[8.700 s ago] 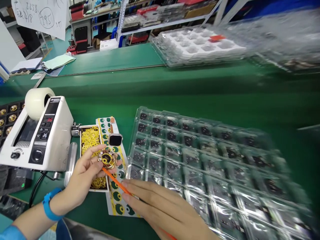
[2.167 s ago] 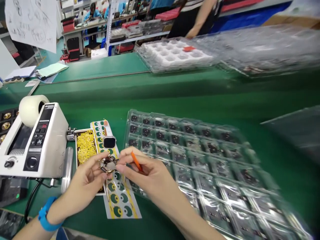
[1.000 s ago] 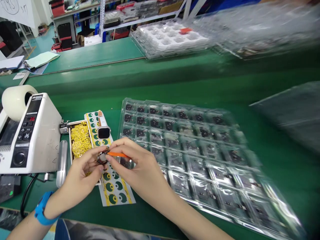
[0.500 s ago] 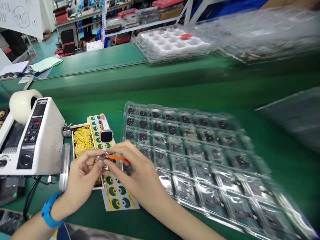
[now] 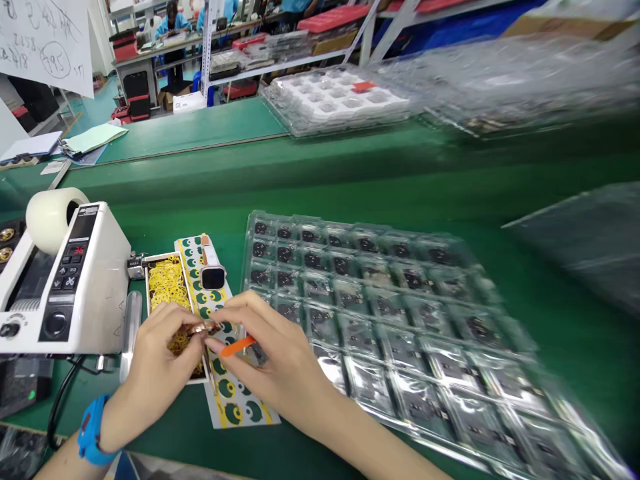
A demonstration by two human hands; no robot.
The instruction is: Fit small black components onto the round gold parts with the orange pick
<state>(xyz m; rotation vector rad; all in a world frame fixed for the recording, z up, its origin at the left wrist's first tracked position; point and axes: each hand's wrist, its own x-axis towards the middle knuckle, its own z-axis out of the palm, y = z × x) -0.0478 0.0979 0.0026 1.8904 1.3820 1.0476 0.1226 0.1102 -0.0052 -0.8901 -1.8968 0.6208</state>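
Note:
My left hand [image 5: 155,360] is closed in a pinch on a small, shiny, copper-coloured part [image 5: 203,327], whose exact kind I cannot make out. From the other side, the thumb and fingertips of my right hand [image 5: 283,350] meet the edge of that part. A thin orange stick [image 5: 238,346] lies within my right hand's grip. Both hands hover over a box of yellow rings [image 5: 170,280] and a sheet of green and yellow stickers [image 5: 234,408]. On the sheet's upper part lies a watch [image 5: 213,277] with its dark face up.
A white tape dispenser [image 5: 85,287] with a roll of tape stands at the left. Clear plastic trays [image 5: 357,337] with dark parts spread to the right. More clear trays [image 5: 345,97] sit on the back ledge. A clear sheet [image 5: 590,233] lies at far right.
The small part has turned so that it appears more edge-on. The orange stick's tip has swung down and away from it. The camera view has shifted slightly.

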